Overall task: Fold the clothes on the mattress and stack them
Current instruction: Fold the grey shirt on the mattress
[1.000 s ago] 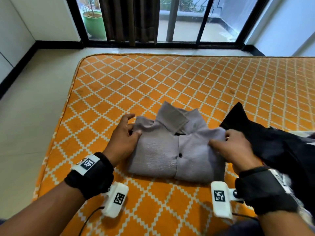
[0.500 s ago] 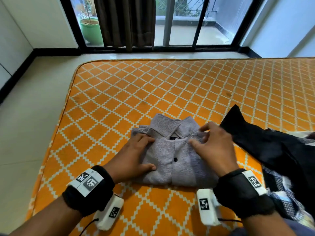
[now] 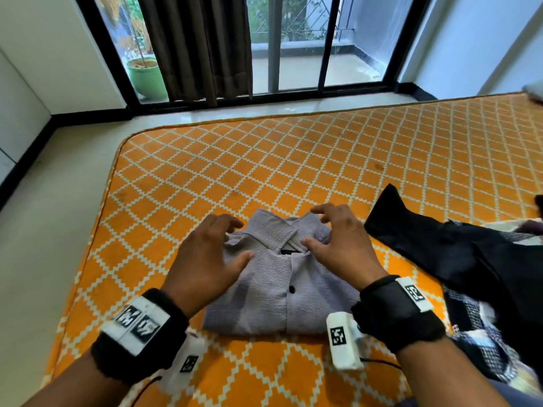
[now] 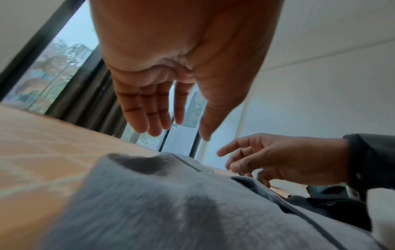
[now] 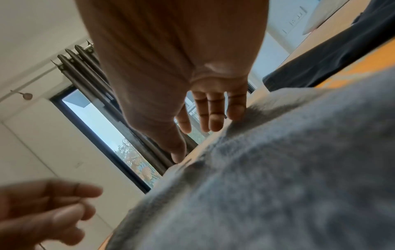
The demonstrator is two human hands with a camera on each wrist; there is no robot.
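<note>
A folded grey button shirt (image 3: 282, 289) lies collar-up on the orange mattress (image 3: 264, 171), near its front left corner. My left hand (image 3: 232, 242) hovers over the shirt's left shoulder with its fingers spread and holds nothing. In the left wrist view the left hand (image 4: 179, 133) is clear of the shirt (image 4: 171, 203). My right hand (image 3: 314, 227) is spread over the right side of the collar. In the right wrist view the right hand (image 5: 196, 143) has straight fingers, with its thumb tip and little finger at the shirt (image 5: 278, 169).
A crumpled black garment (image 3: 470, 259) lies just right of the shirt, over a checked cloth (image 3: 476, 327). The mattress stretches bare behind the shirt. Tiled floor (image 3: 58, 201) runs along its left edge, and a window with a dark curtain (image 3: 199, 45) stands beyond.
Both hands slid from the shirt's outer edges inward to the collar, then the left hand lifted off the cloth. The shirt itself has stayed folded in place.
</note>
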